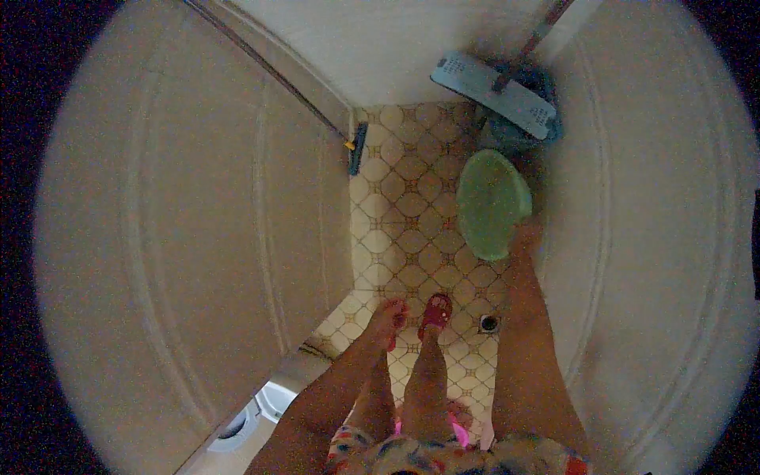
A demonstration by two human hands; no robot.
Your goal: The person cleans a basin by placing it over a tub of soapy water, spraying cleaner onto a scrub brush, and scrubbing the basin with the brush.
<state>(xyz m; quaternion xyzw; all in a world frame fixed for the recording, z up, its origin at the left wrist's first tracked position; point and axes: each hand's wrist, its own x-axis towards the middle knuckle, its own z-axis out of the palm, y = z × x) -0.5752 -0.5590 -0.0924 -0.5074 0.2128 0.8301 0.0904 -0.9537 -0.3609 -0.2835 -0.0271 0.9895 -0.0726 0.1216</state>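
Note:
A light green plastic basin point(492, 207) is at the right side of the tiled floor, by the wall. My right hand point(526, 237) is at its near right rim and appears to grip it; the fingers are dim and partly hidden. My left arm reaches down the middle, and my left hand point(388, 318) hangs over my left foot, covering most of it. Its fingers are too blurred to make out. A red slipper point(437, 310) is on my right foot, just right of that hand.
A flat mop head point(495, 95) leans in the far right corner over a bluish bucket point(518, 133). A floor brush point(359, 149) with a long handle rests against the left wall. A floor drain point(489, 324) lies near my right arm. White round-fronted items point(235, 430) show at lower left.

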